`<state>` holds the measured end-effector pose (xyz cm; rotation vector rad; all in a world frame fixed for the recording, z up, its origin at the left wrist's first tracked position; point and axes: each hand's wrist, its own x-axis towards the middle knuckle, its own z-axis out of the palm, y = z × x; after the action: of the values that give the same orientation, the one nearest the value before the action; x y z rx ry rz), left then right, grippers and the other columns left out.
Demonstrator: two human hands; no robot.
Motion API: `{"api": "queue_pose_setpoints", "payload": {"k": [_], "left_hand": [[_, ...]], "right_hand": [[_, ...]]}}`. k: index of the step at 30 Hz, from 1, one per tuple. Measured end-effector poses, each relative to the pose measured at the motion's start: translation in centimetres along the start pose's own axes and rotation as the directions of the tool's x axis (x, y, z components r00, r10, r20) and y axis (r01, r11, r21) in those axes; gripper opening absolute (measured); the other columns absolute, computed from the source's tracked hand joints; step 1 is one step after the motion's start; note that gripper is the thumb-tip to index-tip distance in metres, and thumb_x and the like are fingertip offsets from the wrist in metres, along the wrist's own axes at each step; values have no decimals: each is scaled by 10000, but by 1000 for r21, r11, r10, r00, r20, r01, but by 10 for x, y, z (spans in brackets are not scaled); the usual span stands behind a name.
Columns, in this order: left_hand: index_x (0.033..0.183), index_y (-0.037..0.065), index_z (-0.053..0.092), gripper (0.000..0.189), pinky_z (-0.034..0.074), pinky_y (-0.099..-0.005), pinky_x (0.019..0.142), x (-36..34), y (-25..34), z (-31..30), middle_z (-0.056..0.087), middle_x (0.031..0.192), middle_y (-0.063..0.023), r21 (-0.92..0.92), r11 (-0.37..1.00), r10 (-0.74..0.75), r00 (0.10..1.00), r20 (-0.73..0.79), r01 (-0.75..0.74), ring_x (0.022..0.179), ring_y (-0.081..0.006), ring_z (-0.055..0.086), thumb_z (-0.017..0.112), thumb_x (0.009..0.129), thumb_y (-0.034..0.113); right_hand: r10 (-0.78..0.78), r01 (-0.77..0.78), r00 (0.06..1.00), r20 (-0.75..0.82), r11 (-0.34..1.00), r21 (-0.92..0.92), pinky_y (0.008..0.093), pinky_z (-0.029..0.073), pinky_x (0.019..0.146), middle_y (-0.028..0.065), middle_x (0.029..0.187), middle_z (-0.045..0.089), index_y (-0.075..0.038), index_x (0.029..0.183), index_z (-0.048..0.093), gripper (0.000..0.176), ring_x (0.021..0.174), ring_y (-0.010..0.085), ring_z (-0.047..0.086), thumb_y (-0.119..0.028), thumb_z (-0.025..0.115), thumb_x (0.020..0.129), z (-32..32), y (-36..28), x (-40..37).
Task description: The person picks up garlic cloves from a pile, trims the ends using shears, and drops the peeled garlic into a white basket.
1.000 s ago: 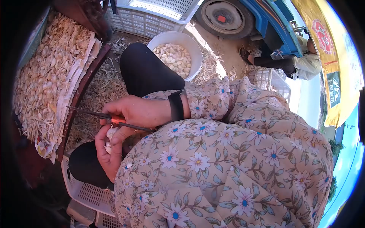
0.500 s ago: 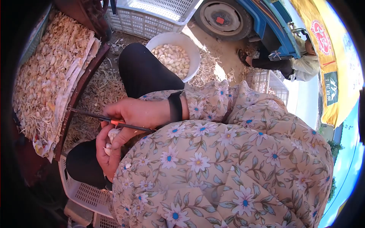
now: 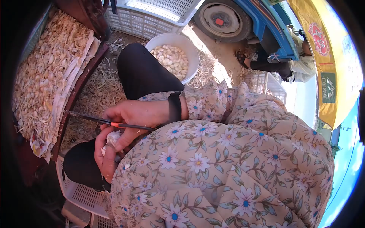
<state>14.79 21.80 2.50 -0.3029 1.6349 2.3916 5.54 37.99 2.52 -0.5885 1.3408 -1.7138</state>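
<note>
My left hand (image 3: 104,157) curls around a garlic bulb (image 3: 113,137) with whitish skin, held low over my lap. Just above it, my right hand (image 3: 135,113) is closed on a slim knife-like tool (image 3: 131,126) with a dark narrow shaft and an orange-and-black handle. The tool lies across the right fingers, its thin end pointing left toward the table edge. The right thumb presses against the bulb, so both hands touch it. Fingers cover part of the garlic.
Garlic cloves and peelings heap on the table (image 3: 70,102) at left. A white bucket (image 3: 192,57) of cloves stands beyond my knee. White crates (image 3: 142,21) sit at the top and below my lap. A blue vehicle (image 3: 262,28) and a person (image 3: 302,70) are at upper right.
My left fingers have shifted over the garlic, and more of its papery skin shows near the right thumb. The tool's tip has dropped slightly. The view has moved a little.
</note>
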Motion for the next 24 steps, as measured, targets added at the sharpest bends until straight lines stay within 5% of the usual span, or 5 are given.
{"api": "queue_pose_setpoints", "payload": {"k": [4,7,17,19,24], "left_hand": [[1153,-5,439,389,368,-296,877,6,-12,-13,499,1089,-134,20,999,41,999,25,-41,979,-187,493,499,820,188],[1145,-3,436,377,368,-291,867,4,-12,-16,498,1072,-133,32,998,44,999,25,-45,965,-174,489,502,821,177],[1101,-45,450,493,408,-271,803,-3,-4,-9,528,1016,-127,-94,995,-21,999,36,25,896,-158,517,564,782,313],[1094,-40,462,450,412,-258,782,-2,-3,-14,537,1000,-119,-83,996,-41,999,21,43,876,-147,518,557,794,281],[1109,-14,469,312,405,-250,789,1,6,-15,535,1015,-112,95,978,-172,976,-136,186,888,-129,507,502,834,129]], "right_hand": [[14,-34,995,-102,979,-200,258,444,759,64,935,584,9,1068,474,544,869,108,531,-172,776,653,4,-3,3],[-24,19,1000,-10,932,-362,249,440,731,53,909,583,7,1041,490,531,837,96,527,-184,783,643,-1,-6,5],[85,-79,996,33,984,-157,224,434,724,25,886,578,-8,1063,476,442,831,58,502,-115,713,705,0,-8,-2],[70,-70,997,25,997,-9,220,430,747,21,900,576,-8,1080,469,420,846,60,504,-83,682,726,-2,-5,-2],[106,-106,993,-46,994,4,227,430,762,24,915,571,-6,1094,463,440,877,69,514,-101,696,733,0,-4,0]]}}
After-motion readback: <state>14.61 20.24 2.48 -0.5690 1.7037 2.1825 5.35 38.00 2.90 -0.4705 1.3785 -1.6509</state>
